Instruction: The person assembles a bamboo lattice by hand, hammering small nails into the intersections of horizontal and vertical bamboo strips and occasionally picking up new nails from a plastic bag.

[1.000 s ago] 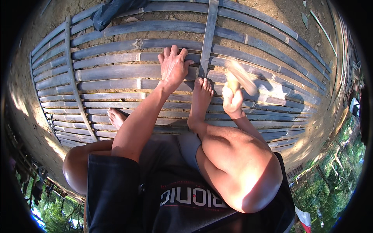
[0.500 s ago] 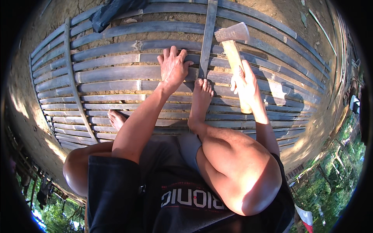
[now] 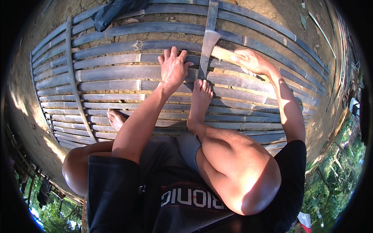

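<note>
Wrapped round the wooden handle of a hatchet (image 3: 225, 54), my right hand (image 3: 251, 61) is to the right of the bamboo crosspiece (image 3: 211, 19). The metal hatchet head lies over that crosspiece in the view; I cannot tell whether it touches. My left hand (image 3: 173, 66) rests with fingers spread on the bamboo slats (image 3: 116, 72), left of the crosspiece, holding nothing. My bare foot (image 3: 202, 93) stands at the crosspiece's near end.
A black plastic sheet or bag (image 3: 112, 13) lies on the far left slats. A second crosspiece (image 3: 74, 77) runs across the left side. Bare soil (image 3: 268, 15) surrounds the slats, and long thin sticks (image 3: 345, 54) lie at the far right.
The hatchet has swung leftward and down, from upright on the right to lying sideways with its head over the crosspiece. My right forearm has moved outward; my left hand stays put.
</note>
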